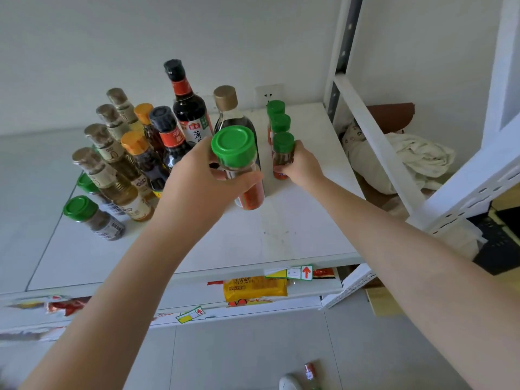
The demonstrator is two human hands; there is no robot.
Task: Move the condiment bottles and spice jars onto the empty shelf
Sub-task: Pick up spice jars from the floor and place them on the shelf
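Spice jar (235,161) first: your left hand (202,178) has thumb and fingers curled tight round the glass just below the green cap. The jar tilts toward you and looks like it's up off the white shelf (281,237), though I can't see its base for sure. Your right hand (302,164) is wrapped round a second jar (282,153). That one stands upright on the shelf at the front of a line of three, with the two other green-capped jars (279,123) right behind it, touching or nearly.

Stuff that could bite you from here, imo. The jar in your left hand is right in front of the dark bottle with the gold cap (225,98), and the tall soy sauce bottle (187,105) is just beside that. Swing your wrist back while setting the jar down and you clip one. Tall bottles packed that close would probably go over like dominoes into the crowd of bottles (132,161) on the left.

Same deal on the right: shove the second jar back too hard and the two behind it get pushed toward the wall. Working both hands at once means you only really watch one. You're also gripping smooth glass, so a loose hold could let it slip, and there's a small bottle (309,371) lying on the floor below.
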